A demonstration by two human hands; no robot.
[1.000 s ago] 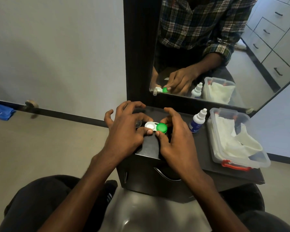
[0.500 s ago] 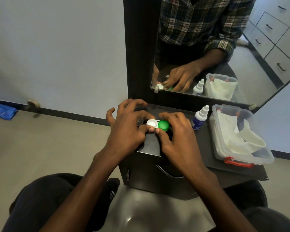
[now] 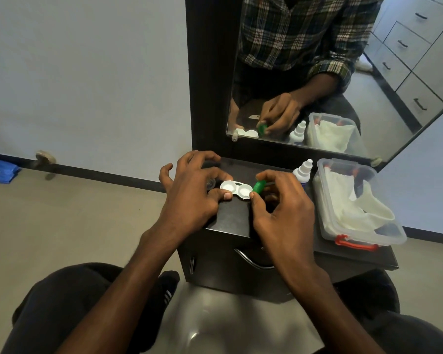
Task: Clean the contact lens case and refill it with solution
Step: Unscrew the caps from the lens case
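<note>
In the head view, the white contact lens case [image 3: 235, 189] lay on the dark cabinet top [image 3: 230, 218], both wells uncovered. The left hand [image 3: 189, 198] pinched its left end between thumb and fingers. At the case's 3 o'clock, touching its rim, the right hand [image 3: 283, 210] pinched the green cap [image 3: 259, 187]. The solution bottle [image 3: 303, 171] stood at 2 o'clock, with the clear tub [image 3: 394, 235] of cloths beyond.

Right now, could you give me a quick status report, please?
Left hand steadies lens case. Right hand holds green cap, off. Both wells open. Nothing blocking.
</note>
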